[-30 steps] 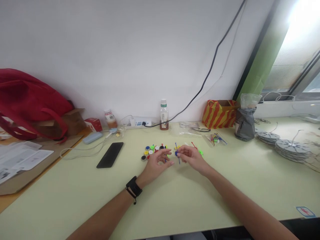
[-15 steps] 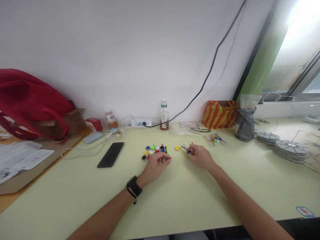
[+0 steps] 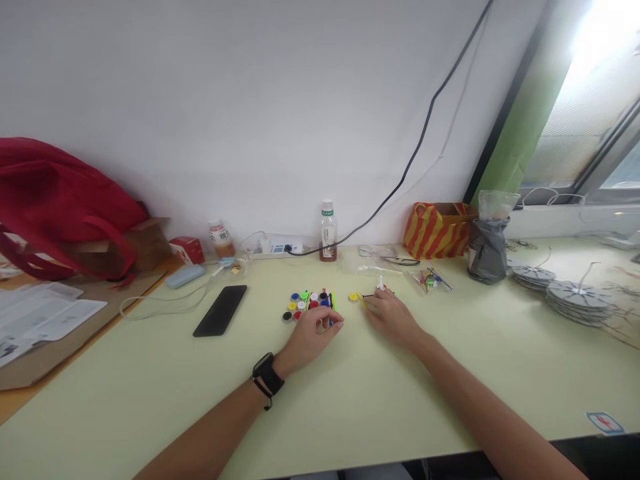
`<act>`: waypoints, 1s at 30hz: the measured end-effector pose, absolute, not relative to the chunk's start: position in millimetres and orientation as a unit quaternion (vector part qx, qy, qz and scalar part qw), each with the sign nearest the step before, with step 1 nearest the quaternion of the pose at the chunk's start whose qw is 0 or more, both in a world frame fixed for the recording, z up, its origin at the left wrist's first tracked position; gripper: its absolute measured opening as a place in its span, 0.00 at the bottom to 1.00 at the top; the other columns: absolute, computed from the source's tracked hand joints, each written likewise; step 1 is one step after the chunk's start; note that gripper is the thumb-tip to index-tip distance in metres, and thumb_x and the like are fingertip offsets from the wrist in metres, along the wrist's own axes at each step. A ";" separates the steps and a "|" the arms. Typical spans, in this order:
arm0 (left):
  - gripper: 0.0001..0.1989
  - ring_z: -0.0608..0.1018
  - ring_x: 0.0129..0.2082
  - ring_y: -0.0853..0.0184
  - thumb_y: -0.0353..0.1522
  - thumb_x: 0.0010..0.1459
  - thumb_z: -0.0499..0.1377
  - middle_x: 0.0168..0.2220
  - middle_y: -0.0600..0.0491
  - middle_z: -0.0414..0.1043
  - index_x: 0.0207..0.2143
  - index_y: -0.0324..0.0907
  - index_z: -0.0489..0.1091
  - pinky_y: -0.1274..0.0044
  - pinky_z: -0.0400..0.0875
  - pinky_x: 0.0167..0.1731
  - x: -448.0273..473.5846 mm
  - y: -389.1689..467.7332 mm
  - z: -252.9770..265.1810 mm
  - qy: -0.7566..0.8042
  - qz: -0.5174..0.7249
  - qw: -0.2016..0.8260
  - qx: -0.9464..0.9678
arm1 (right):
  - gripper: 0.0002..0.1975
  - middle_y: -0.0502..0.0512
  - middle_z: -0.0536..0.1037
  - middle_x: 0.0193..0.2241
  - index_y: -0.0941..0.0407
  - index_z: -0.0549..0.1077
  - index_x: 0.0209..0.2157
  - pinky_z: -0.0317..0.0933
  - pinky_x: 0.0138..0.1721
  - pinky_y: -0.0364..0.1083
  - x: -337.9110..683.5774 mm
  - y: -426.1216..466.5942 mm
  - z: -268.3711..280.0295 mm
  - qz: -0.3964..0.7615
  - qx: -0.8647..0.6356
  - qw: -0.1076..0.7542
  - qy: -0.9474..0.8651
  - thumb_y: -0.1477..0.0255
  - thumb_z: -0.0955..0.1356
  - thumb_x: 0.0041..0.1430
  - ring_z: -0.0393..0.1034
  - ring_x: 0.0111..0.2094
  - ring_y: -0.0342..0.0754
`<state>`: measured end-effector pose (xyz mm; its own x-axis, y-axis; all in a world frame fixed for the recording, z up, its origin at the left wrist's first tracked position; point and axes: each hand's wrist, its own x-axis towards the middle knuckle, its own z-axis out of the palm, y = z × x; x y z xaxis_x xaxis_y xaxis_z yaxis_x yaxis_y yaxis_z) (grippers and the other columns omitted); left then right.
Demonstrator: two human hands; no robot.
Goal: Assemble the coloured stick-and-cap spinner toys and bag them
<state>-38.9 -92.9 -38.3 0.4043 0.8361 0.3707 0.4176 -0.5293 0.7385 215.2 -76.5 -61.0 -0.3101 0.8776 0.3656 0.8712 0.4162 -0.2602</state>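
My left hand point(image 3: 316, 328) has thumb and forefinger brought together at the front of a group of coloured plastic discs point(image 3: 301, 305); whatever is in the pinch is hidden, though a bit of blue shows by the fingers. Thin coloured sticks point(image 3: 333, 301) lie at the right side of that group. My right hand point(image 3: 390, 313) is low over the table, its fingertips closed on a thin yellow stick point(image 3: 361, 300). Just left of that stick sits a yellow disc point(image 3: 353, 297). Behind the right fingers a small white piece point(image 3: 381, 282) pokes out, partly covered.
A black phone point(image 3: 221, 311) lies to the left. Along the wall stand a bottle point(image 3: 328, 233), a power strip point(image 3: 285, 245) and a striped bag point(image 3: 434, 230). A clear packet of coloured pieces point(image 3: 431, 280) and stacked grey discs point(image 3: 580, 300) are on the right.
My right hand has shifted slightly left and down, from a dark blue stick to the yellow one. The blue stick no longer shows in its fingers. My left hand stays nearly still.
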 end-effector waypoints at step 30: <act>0.06 0.75 0.36 0.66 0.33 0.63 0.60 0.37 0.53 0.80 0.36 0.44 0.78 0.74 0.66 0.35 -38.3 -95.1 -36.4 0.384 0.357 0.276 0.806 | 0.18 0.46 0.66 0.22 0.55 0.71 0.33 0.54 0.26 0.44 213.3 -70.7 -40.0 0.405 -0.494 0.487 -0.596 0.53 0.69 0.59 0.59 0.24 0.43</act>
